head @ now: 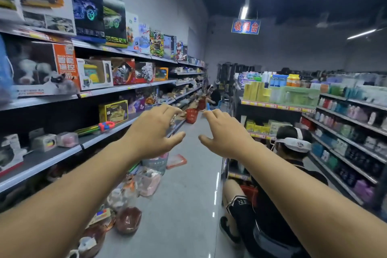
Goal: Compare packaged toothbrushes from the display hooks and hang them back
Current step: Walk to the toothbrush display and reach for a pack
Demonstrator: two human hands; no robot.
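Observation:
Both my arms stretch forward over a shop aisle. My left hand (155, 130) hangs palm down with loosely curled fingers and holds nothing. My right hand (224, 132) is beside it, a short gap apart, also palm down with relaxed fingers and empty. No packaged toothbrushes or display hooks show in this view.
Toy boxes fill the shelves (88, 94) on the left. Bottles line the shelves (345, 123) on the right. A person in a white cap (293, 144) crouches at the right, close to my right arm. Bags and baskets (146, 182) lie on the floor at the left. Another person (213, 96) sits far down the aisle.

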